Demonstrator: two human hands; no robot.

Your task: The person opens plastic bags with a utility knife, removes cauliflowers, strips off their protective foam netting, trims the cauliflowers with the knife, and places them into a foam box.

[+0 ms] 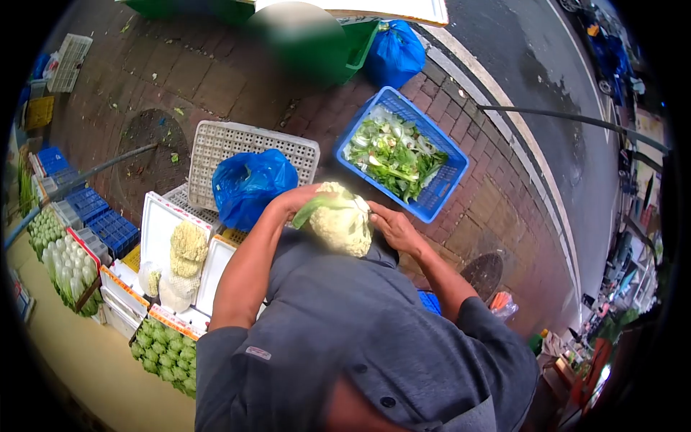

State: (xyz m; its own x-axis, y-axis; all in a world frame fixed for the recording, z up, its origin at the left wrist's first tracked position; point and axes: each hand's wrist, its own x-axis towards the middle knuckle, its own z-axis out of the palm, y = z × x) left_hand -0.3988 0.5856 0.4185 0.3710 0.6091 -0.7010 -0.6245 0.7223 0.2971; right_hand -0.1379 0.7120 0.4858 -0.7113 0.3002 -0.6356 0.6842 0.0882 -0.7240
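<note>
A pale cauliflower [341, 223] with a green leaf [314, 209] still on its side is held up in front of my lap. My left hand [301, 196] is wrapped round its far left side, its fingers partly hidden behind the head and leaf. My right hand [394, 227] is closed against the cauliflower's right edge, fingertips touching it; whether it also grips something small I cannot make out. Just beyond my left hand, a blue plastic bag [253, 186] lies on a pale plastic crate [209, 150].
Ahead to the right, a blue basket [450, 180] holds cut leaves [394, 153]. A tied blue bag [396, 52] stands beside a green bin [360, 47]. On my left, several cauliflowers [188, 243] sit in a white foam box [160, 223], near a stack of green vegetables [167, 351].
</note>
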